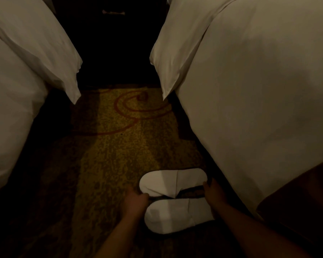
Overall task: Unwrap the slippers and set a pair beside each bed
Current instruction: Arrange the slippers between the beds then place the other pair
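Slippers [177,213] lie between left hand [133,202] and right hand [213,192], fingers [206,184] touching either end. Grip unclear in dim light; forearms cropped.

Running very dim and yellow-tinted throughout. Catching most light on the carpet strip [131,146] and the white slippers [173,200]; sinking to near-black at the far end, perhaps swallowing a dark cabinet [112,34]. Bending the bedding [250,90] outward at the edges; smearing fine detail.

No words, numbers or signs can be read here. The flat white cloth slippers [172,183] are plain on top. The white bed covers [250,90] are plain too. The yellow carpet [119,146] has only curly red lines.
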